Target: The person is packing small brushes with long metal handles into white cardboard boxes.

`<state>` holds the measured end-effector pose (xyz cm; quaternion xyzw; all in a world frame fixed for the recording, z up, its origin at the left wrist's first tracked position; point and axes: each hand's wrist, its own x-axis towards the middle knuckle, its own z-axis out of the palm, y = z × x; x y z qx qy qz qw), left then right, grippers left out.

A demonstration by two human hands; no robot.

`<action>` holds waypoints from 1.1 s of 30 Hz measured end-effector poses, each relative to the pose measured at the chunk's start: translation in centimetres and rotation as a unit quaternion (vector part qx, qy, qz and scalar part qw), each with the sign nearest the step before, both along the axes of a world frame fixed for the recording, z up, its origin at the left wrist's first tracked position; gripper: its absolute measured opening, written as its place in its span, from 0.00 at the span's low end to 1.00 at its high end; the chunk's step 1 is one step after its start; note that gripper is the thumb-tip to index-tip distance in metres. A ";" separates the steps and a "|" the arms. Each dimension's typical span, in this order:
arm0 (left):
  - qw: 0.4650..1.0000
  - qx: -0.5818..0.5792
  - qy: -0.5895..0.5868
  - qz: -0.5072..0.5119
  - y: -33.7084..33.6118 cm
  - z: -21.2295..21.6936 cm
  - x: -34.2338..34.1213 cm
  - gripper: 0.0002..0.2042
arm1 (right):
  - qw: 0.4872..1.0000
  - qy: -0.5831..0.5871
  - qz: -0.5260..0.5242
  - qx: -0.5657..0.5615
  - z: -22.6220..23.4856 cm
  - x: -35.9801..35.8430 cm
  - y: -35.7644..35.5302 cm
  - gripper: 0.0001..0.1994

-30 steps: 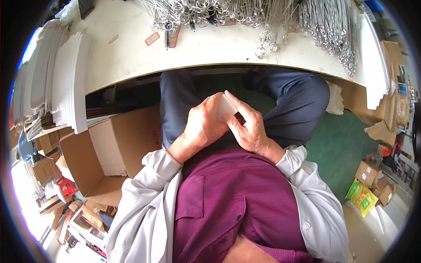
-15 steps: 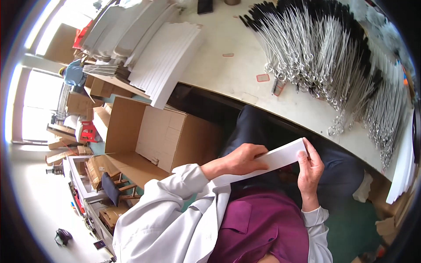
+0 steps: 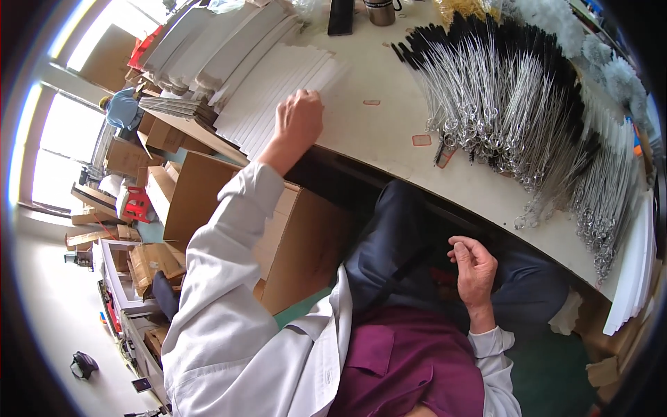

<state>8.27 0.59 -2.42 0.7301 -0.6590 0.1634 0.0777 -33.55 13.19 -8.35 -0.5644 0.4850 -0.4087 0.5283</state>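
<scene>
My left hand point(image 3: 299, 128) is raised over the near end of a row of long, narrow white boxes point(image 3: 275, 94) on the table. Its fingers are curled closed, and whatever they hold, if anything, is hidden. A faint smeared white edge shows beside the row, just beyond the knuckles. Above my lap, my right hand point(image 3: 475, 272) is empty, with loosely bent fingers and the thumb a little apart from them.
Wire-handled brushes point(image 3: 490, 104) with black bristles lie heaped on the right of the white table point(image 3: 368, 128). A metal mug point(image 3: 381, 12) and a dark phone-shaped object point(image 3: 341, 17) stand farther back. An open cardboard carton point(image 3: 295, 243) sits below the table's left side.
Both hands held a long white box over my lap. My left hand has moved up and left to the row; my right hand has let go. The box no longer shows over my lap.
</scene>
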 end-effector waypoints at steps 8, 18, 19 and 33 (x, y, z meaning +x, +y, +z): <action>0.994 -0.101 0.033 0.003 3.0 2.0 -0.5 0.27 | 0.998 0.007 0.035 0.052 -1.0 -0.2 1.2 0.09; 0.881 -0.232 0.344 0.226 15.6 -4.7 1.3 0.56 | 0.995 0.014 0.069 0.070 -2.1 0.2 1.0 0.09; 0.862 -0.226 0.377 0.253 15.2 -5.1 0.9 0.56 | 0.994 0.027 0.073 0.072 -1.8 0.5 1.1 0.09; 0.843 -0.316 0.413 0.139 8.4 -9.0 3.1 0.32 | 0.994 0.032 0.039 0.097 -2.6 -0.8 1.9 0.10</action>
